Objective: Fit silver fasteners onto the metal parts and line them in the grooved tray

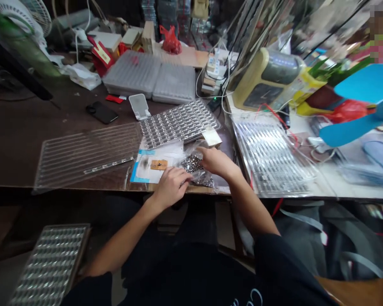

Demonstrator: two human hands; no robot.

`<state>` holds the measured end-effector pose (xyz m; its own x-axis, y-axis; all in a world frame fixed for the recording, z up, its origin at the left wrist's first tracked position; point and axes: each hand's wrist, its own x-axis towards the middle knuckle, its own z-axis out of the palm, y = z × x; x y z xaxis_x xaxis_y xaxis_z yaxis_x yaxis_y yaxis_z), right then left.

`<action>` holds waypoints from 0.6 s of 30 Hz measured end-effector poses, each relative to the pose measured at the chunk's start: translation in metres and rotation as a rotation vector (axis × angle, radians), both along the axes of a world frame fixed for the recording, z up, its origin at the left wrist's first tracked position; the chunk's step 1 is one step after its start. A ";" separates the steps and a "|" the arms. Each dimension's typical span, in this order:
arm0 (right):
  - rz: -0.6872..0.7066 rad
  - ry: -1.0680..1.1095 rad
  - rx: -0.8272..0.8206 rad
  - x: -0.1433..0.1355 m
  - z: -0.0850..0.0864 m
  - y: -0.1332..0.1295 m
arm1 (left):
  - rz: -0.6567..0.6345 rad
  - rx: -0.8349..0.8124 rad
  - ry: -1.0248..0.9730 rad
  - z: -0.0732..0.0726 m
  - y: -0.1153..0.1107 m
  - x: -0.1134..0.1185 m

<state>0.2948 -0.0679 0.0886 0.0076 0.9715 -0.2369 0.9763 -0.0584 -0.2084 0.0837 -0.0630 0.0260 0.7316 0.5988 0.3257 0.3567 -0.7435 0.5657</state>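
While the right hand (pixel 219 163) is at the clear bag (pixel 206 176) of small metal parts (pixel 191 162) near the table's (pixel 70 108) front edge, the left hand (pixel 170 188) is at its left side, fingers bent; cannot tell whether either grips. 1 orange-brown piece (pixel 156 165) lies just left of the bag

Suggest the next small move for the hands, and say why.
I'd probably have the right hand pinch one piece from the small metal parts: it is right beside them, while the left hand is close to both those parts and the small orange block.
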 end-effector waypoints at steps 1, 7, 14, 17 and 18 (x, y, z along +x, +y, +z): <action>-0.027 0.002 0.019 -0.001 -0.001 0.001 | -0.007 0.009 0.005 0.001 0.000 0.000; -0.082 -0.067 0.159 0.002 0.004 -0.005 | -0.035 0.026 0.087 -0.003 0.000 -0.001; -0.192 -0.264 -0.146 0.010 -0.004 -0.011 | -0.057 -0.034 -0.017 -0.021 -0.002 0.003; -0.177 -0.272 -0.096 0.010 0.002 -0.008 | -0.067 -0.089 -0.121 -0.030 0.000 0.005; -0.170 -0.272 -0.077 0.010 0.006 -0.007 | -0.067 -0.100 -0.144 -0.032 0.001 0.005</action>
<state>0.3047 -0.0751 0.0947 0.2416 0.9302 -0.2763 0.9704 -0.2312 0.0703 0.0884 -0.0619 -0.0057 0.7210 0.5850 0.3713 0.2184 -0.7005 0.6794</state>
